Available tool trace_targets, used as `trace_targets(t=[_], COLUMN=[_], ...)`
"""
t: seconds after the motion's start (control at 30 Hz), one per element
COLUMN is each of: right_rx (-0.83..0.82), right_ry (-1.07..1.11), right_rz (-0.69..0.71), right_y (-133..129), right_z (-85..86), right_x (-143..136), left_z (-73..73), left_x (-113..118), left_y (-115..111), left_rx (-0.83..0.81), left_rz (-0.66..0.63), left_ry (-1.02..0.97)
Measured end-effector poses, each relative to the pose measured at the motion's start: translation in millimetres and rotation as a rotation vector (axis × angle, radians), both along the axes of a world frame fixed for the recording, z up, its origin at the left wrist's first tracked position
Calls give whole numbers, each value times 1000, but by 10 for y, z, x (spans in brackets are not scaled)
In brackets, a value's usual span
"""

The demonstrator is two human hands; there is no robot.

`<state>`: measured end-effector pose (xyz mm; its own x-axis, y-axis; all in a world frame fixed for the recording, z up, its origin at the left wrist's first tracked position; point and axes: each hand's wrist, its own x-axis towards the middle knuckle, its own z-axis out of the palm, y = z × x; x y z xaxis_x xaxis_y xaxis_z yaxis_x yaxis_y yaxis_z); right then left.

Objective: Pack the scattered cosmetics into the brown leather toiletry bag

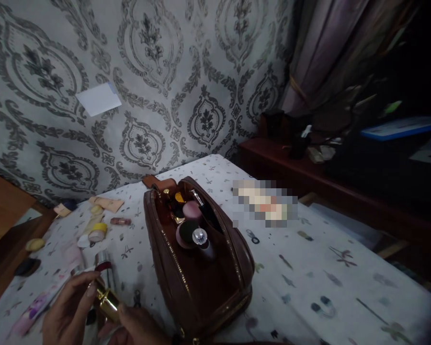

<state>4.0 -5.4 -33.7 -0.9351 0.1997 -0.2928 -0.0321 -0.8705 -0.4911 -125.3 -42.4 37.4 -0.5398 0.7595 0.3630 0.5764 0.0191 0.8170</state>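
While both hands meet at the lower left of the open brown leather cosmetic bag (201, 258), the left hand (66, 314) and the right hand (138, 328) pinch a gold lipstick tube (106, 299) between their fingertips, each closed on one end. The tube sits just left of the bag, above the printed tablecloth (326, 287). Inside the bag stand a pink compact (191, 209) and a silver-capped bottle (200, 237). A yellow-lidded jar (97, 232) and other cosmetics lie further left of the bag. Judged step: handling the lipstick beside the bag; placing it inside would call for a short carry rightward over the zip edge.
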Motion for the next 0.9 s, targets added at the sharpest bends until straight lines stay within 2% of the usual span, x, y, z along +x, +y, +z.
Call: trace_targets(t=[0.13,0.27,0.37,0.9], right_rx=[-30,-50,-49,-33], right_ry=[-43,-84,-93,155], right_rz=[105,122,121,61], right_y=[45,76,75,1], right_z=[119,274,324,63], right_x=[57,136,170,166], left_z=[64,153,168,158], left_x=[61,168,210,246], left_y=[-10,-3,10,2], left_rx=[-22,-7,14,-11], left_rz=[-10,-8,-20,-35], left_ry=[18,47,54,4])
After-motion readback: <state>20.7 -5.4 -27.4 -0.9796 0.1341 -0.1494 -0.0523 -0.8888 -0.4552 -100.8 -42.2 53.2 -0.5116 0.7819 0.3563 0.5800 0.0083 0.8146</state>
